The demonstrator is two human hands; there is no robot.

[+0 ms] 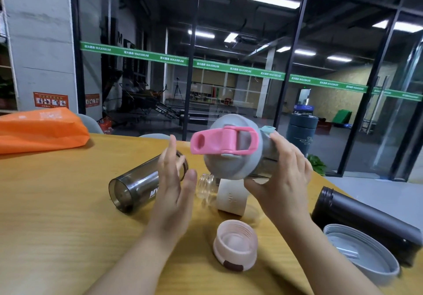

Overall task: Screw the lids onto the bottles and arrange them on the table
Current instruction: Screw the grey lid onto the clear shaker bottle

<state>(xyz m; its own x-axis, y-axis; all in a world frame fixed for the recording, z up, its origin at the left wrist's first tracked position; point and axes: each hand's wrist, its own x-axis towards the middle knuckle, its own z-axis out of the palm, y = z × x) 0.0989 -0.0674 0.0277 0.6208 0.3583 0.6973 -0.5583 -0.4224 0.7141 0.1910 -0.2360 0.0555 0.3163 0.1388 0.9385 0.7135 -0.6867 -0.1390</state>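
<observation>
Our right hand (283,175) grips the grey-lidded bottle (263,157) at frame centre, lid (231,148) pointing left; our left hand (176,180), fingers straight and empty, waits just beside it.

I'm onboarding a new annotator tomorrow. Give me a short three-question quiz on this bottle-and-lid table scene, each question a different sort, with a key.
1. True or false: the left hand grips the smoky bottle.
2. Which hand holds the bottle with the grey lid? A) left B) right C) both
3. Fill in: the loose pink lid lies on the table with its threaded opening facing ____.

Key: 1 false, it is open in the air. 2 B, the right hand has the grip on the bottle's body. 3 up.
</observation>
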